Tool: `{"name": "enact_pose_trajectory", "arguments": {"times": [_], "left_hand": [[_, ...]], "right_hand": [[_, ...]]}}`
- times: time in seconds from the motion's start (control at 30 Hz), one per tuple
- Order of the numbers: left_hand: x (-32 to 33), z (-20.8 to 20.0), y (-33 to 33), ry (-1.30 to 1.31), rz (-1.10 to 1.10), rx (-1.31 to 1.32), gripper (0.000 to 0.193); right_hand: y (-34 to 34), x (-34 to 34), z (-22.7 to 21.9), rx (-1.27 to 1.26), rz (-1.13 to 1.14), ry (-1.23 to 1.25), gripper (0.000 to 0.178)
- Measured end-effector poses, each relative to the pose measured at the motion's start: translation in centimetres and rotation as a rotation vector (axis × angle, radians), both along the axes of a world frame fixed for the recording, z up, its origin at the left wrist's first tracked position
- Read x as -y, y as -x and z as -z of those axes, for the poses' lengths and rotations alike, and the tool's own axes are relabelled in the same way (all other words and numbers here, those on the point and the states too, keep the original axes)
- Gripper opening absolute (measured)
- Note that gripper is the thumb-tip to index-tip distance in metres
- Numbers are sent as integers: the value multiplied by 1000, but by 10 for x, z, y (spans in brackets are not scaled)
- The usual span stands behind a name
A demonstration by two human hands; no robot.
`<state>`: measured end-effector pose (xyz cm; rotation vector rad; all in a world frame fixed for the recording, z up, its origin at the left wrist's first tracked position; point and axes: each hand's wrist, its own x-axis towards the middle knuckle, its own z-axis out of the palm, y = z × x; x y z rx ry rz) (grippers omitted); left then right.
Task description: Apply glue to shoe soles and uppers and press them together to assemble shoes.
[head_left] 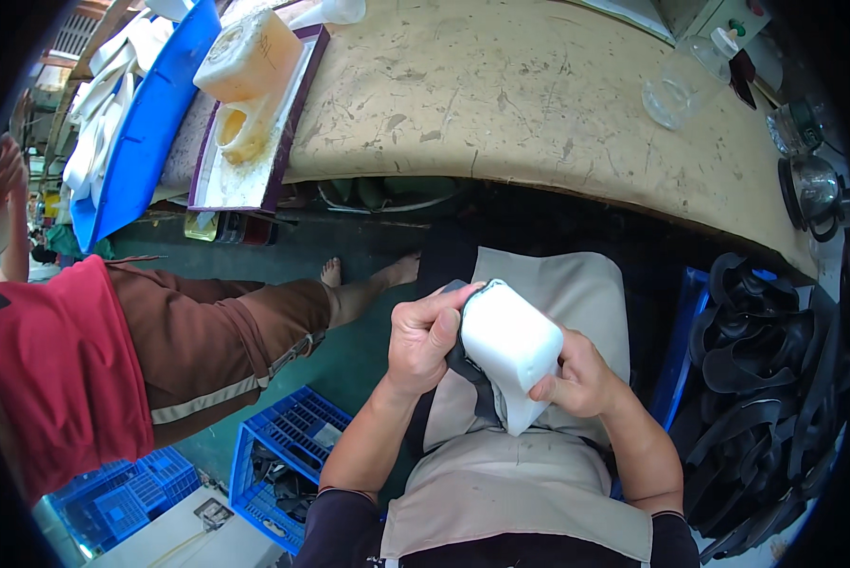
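Above my lap I hold a smooth white moulded piece (pixel 510 331), broad and rounded at the top, narrowing to a point below. A black flexible band (pixel 470 374) runs along its left edge and hangs down beside it. My left hand (pixel 420 339) is closed, with thumb and fingers pinching the black band against the upper left edge of the piece. On the other side, my right hand (pixel 581 374) grips the lower right of the white piece, its thumb on the front. The fingers behind the piece are hidden.
A worn tan table (pixel 463 95) spans the front, bearing a tray (pixel 288 142) with a yellowed block and a clear bottle (pixel 681 95). Black bands (pixel 766 360) fill a blue container at right. A person in red (pixel 61 369) stands left, near blue crates (pixel 302 417).
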<state>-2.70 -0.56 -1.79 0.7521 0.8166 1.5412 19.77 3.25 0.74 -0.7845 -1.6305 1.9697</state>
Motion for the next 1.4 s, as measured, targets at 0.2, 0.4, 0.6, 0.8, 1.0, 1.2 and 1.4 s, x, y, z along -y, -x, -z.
{"name": "enact_pose_trajectory", "arguments": {"times": [0.2, 0.4, 0.6, 0.8, 1.0, 1.2, 1.4], "left_hand": [[3, -21, -2, 112, -17, 141, 37], [15, -37, -4, 225, -17, 219, 36], [16, -29, -3, 149, 44, 29, 32], [-5, -31, -10, 163, 8, -273, 28], [16, 42, -27, 175, -179, -199, 32], [54, 73, -11, 253, 116, -407, 29], [52, 66, -24, 219, 121, -480, 29]], "right_hand": [[8, 9, 1, -22, 29, -118, 89], [6, 23, -9, -14, 42, -116, 89], [-3, 24, 1, -37, -11, 17, 92], [4, 28, 43, -202, 85, 236, 85], [-1, 21, 88, -193, 168, 355, 87], [-13, 21, 107, -99, 38, 438, 91], [-11, 18, 111, -142, 10, 442, 88]]}}
